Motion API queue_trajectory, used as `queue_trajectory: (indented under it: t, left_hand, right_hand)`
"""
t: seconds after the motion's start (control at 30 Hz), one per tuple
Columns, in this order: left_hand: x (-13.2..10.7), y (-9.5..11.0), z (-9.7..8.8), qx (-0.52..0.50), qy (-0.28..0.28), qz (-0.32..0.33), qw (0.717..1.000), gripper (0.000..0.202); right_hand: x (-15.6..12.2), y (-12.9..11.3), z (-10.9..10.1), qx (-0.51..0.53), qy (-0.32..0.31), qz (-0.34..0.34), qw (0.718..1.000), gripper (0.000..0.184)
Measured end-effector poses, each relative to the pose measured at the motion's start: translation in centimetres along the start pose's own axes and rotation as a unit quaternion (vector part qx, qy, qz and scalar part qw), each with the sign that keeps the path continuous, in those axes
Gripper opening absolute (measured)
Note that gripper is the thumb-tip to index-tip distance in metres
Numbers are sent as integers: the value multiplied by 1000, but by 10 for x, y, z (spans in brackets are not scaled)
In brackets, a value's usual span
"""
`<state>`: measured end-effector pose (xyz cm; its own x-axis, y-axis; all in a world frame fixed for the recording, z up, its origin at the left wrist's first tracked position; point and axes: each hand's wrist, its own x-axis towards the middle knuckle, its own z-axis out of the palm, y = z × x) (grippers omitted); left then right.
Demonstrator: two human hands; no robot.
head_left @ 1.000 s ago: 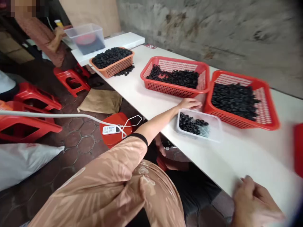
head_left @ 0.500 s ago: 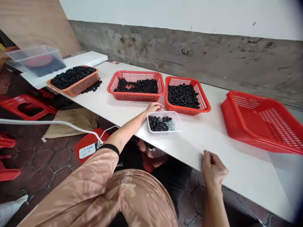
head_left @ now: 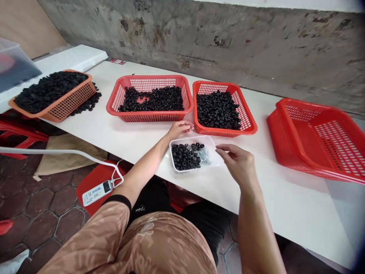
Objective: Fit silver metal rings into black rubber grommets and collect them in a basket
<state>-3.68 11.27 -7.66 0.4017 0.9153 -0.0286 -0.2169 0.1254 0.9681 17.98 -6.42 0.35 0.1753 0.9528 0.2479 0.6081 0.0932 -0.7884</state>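
Between your twelve and one o'clock, the tub (head_left: 207, 142) is thin, translucent plastic; the black rings (head_left: 184, 156) show a dull sheen and the tiny pale bits (head_left: 203, 156) glint like metal. At one o'clock, the red basket (head_left: 225, 132) is smooth, faintly glossy plastic. Your tabletop (head_left: 273, 198) is smooth with a soft shine; the wall (head_left: 242, 49) at twelve is rough, matt concrete. Your shirt (head_left: 159, 243) is smooth cloth.

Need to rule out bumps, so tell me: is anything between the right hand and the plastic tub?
Nothing visible. The right hand is right at the right end of the plastic tub, though contact is hard to confirm. The left hand is by the tub's far edge, out of the way.
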Motion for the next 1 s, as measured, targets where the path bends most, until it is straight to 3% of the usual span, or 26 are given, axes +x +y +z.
queue_trajectory:
  t: [0.1, 0.17, 0.23, 0.37, 0.53, 0.67, 0.9, 1.0]
  left_hand:
    - [-11, 12, -4, 6, -40, -7, 999, 34]
    - [-17, 20, -4, 17, -54, 5, 998, 35]
    - [-20, 26, -3, 32, -63, 29, 997, 34]
    - [-23, 31, 1, 56, -71, 42, 995, 35]
    - [-28, 35, 6, 74, -88, 47, 992, 35]
    - [-36, 42, 11, 140, -89, 55, 985, 30]
    - [-40, 46, 14, 268, 48, 142, 952, 28]
    - [-42, 52, 16, 313, 39, 184, 931, 25]
  right_hand:
    - [31, -24, 25, -126, -145, -61, 979, 20]
    - [43, -38, 43, -263, -227, -42, 937, 23]
    - [49, -50, 58, -352, -262, -24, 898, 28]
    - [51, -56, 67, -383, -284, -20, 879, 31]
    - [49, -41, 47, -417, -257, -1, 872, 31]
    - [47, -34, 44, -427, -275, -14, 861, 23]
    - [37, -35, 64, -410, -298, -48, 861, 21]
    - [35, -32, 66, -387, -306, -51, 869, 23]
